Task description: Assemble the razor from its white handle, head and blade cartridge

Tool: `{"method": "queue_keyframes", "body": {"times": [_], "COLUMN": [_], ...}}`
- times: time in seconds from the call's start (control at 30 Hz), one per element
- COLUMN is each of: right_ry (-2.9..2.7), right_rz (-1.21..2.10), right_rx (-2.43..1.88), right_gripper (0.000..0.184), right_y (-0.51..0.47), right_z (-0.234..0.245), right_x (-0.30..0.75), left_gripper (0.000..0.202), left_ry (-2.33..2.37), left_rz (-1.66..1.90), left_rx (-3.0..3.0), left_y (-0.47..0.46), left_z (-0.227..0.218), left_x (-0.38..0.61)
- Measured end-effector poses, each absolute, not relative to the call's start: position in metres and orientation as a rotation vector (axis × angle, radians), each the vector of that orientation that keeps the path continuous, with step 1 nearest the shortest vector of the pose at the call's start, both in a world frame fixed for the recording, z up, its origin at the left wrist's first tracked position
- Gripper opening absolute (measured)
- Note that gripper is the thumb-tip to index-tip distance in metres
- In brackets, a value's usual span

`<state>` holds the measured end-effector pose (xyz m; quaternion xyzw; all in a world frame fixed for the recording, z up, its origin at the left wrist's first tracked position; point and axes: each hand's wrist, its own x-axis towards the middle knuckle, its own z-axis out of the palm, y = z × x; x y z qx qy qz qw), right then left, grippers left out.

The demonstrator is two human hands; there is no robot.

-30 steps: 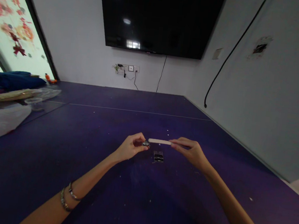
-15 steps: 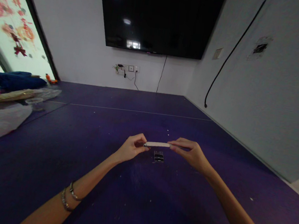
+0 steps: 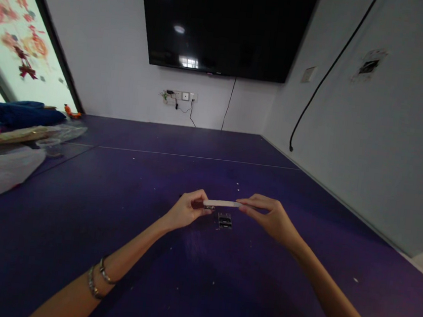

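Note:
A pale flat stick (image 3: 222, 203), like a nail file, lies level between my two hands above the purple table (image 3: 114, 208). My right hand (image 3: 266, 216) pinches its right end. My left hand (image 3: 186, 209) is closed in a pinch at the stick's left end, around a small silvery object (image 3: 209, 207) that touches the stick. A small dark rectangular piece (image 3: 224, 221) lies on the table just below the stick.
A big black screen (image 3: 226, 25) hangs on the far wall above a socket strip (image 3: 180, 96). Clear plastic bags (image 3: 0, 165), a blue cloth (image 3: 21, 112) and wooden pieces pile up at the left edge. A grey wall borders the table on the right.
The stick's left end has come to the left hand and met the small silvery object; both hands rose slightly. The dark piece on the table stays put.

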<state>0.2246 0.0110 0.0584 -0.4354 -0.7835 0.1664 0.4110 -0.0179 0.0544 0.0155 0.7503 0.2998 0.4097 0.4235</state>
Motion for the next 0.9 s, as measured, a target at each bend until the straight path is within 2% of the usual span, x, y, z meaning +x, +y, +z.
{"method": "queue_keyframes", "body": {"times": [0.4,0.9], "right_ry": [-1.980,-1.954], "right_rz": [0.336,0.455], "right_rx": [-1.111,-1.152], "right_gripper": [0.022,0.022], "right_y": [0.0071,0.0093], "right_z": [0.0629,0.0609], "right_x": [0.2237,0.2278], "left_gripper": [0.017,0.018], "left_ry": [0.743,0.764], "left_rz": [1.009,1.037], "left_rx": [1.861,1.874], "left_y": [0.0548,0.0539], "left_z": [0.0155,0.0168], "left_x": [-0.0187,-0.0187]}}
